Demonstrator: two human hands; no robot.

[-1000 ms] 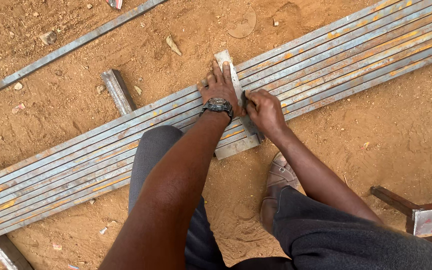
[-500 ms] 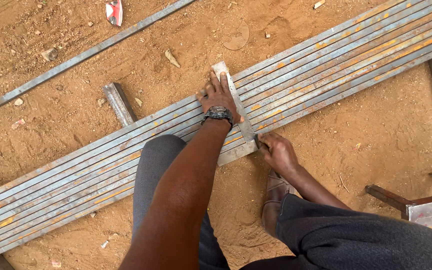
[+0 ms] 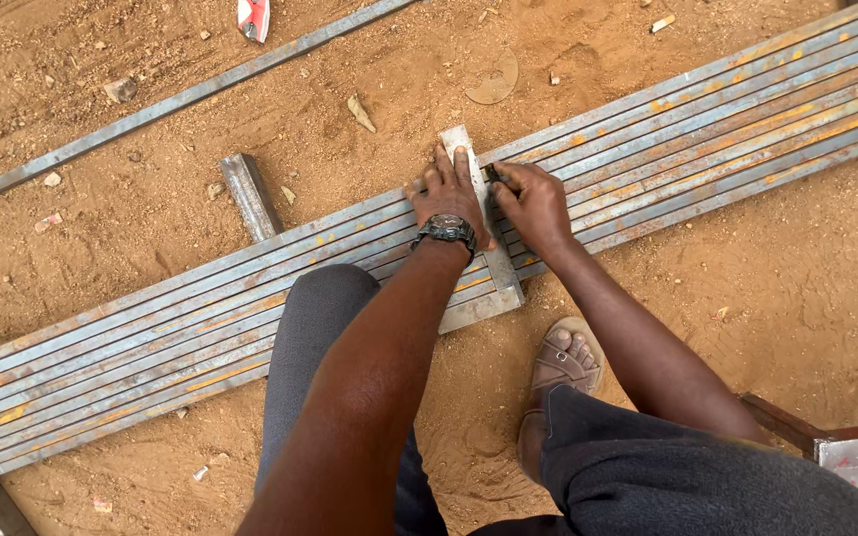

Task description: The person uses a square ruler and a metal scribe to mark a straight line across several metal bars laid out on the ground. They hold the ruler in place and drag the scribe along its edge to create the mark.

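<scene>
The left hand (image 3: pixel 446 196) lies flat, fingers spread, pressing a metal square (image 3: pixel 485 238) down across a row of long steel bars (image 3: pixel 707 129) on the sandy ground (image 3: pixel 151 228). The right hand (image 3: pixel 533 203), just beside it, is closed around a small dark marker (image 3: pixel 496 177) touching the square's edge.

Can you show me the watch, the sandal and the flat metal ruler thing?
Dark round wristwatch (image 3: pixel 448 230): head view, on its face.
Brown open-toed sandal (image 3: pixel 560 365): head view, on its strap.
Flat grey metal square (image 3: pixel 501 273): head view, on its blade below the left hand (image 3: pixel 446 194).
</scene>
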